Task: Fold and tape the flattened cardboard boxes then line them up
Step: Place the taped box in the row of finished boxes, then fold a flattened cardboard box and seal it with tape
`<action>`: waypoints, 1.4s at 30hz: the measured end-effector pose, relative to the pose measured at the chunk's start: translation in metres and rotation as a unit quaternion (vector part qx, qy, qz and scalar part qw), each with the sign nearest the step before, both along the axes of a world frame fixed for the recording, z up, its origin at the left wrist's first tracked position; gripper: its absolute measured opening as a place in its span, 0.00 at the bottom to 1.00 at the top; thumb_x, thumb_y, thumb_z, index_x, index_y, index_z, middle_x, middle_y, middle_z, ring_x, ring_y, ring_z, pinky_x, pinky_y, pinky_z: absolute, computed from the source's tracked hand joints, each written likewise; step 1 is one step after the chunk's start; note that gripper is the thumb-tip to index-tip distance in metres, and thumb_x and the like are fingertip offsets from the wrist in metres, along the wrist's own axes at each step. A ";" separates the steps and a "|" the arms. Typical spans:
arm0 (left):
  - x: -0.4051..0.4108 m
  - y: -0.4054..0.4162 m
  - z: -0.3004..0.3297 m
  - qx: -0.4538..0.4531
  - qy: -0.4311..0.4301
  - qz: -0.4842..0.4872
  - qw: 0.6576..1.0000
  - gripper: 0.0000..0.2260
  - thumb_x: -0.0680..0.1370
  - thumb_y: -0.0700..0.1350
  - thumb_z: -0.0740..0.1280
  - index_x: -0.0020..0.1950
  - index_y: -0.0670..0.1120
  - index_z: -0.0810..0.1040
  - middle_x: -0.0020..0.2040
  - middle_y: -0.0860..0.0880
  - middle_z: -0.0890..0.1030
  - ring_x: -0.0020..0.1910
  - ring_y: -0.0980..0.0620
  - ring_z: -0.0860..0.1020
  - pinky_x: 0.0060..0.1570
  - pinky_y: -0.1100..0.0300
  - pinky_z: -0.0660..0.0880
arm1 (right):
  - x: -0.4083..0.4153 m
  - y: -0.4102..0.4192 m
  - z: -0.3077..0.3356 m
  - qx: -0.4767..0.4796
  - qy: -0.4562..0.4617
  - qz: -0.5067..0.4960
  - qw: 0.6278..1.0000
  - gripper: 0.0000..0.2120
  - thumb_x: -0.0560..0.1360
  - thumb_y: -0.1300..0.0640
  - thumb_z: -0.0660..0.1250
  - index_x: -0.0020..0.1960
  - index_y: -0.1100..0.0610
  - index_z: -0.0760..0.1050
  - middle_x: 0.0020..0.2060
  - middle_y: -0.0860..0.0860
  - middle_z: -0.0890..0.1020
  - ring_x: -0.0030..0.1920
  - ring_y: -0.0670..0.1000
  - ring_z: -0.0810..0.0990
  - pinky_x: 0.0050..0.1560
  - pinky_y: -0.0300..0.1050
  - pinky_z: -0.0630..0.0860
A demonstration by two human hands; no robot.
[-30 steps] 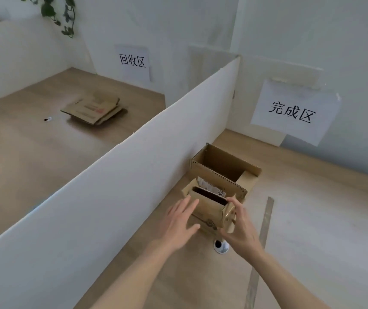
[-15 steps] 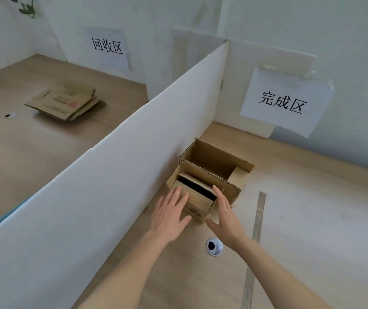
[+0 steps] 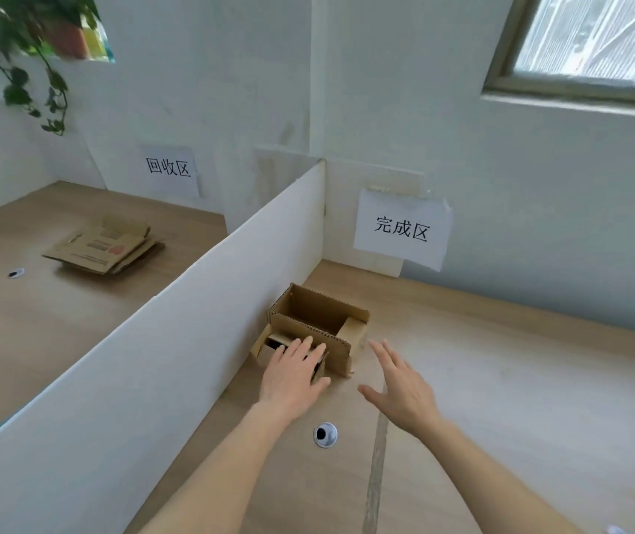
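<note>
Two folded brown cardboard boxes stand on the wooden table beside the white divider. The larger box (image 3: 317, 316) is farther back, with its top open. The smaller box (image 3: 269, 350) sits right in front of it. My left hand (image 3: 293, 373) rests flat on the smaller box with straight fingers. To the right of the boxes, my right hand (image 3: 400, 387) hovers spread open and touches nothing. A stack of flattened cardboard boxes (image 3: 106, 246) lies on the other side of the divider.
The white divider board (image 3: 177, 314) runs from front left to the back wall. A round cable hole (image 3: 325, 434) sits in the table (image 3: 500, 398) just in front of my hands. Paper signs (image 3: 401, 229) hang on the wall, and a plant (image 3: 19, 52) hangs upper left.
My right hand let go of the smaller box and drew away to the right. The box was set down in front of the larger one, and my left hand came to rest on it.
</note>
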State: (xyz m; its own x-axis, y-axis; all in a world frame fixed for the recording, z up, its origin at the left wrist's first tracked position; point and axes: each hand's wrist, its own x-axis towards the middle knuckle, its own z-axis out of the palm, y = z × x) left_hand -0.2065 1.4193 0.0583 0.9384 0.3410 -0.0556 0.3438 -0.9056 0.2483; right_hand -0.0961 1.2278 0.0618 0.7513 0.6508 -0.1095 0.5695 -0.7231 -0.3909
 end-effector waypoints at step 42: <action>-0.008 -1.273 0.248 -0.076 -0.132 -0.564 0.811 0.35 0.79 0.65 0.61 0.81 0.53 0.56 0.80 0.47 0.60 0.78 0.47 0.61 0.77 0.49 0.57 | -0.302 -1.264 0.263 -0.155 -0.079 -0.601 0.780 0.38 0.77 0.31 0.61 0.81 0.44 0.55 0.80 0.44 0.59 0.79 0.49 0.59 0.76 0.49 0.60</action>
State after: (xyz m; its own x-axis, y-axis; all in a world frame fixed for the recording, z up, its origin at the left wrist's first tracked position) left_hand -0.2143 0.1459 0.3066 0.6346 -0.7355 0.2373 -0.7663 -0.5587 0.3174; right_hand -0.3985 -0.0363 0.3249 0.8184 -0.5737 0.0334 -0.5697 -0.8175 -0.0845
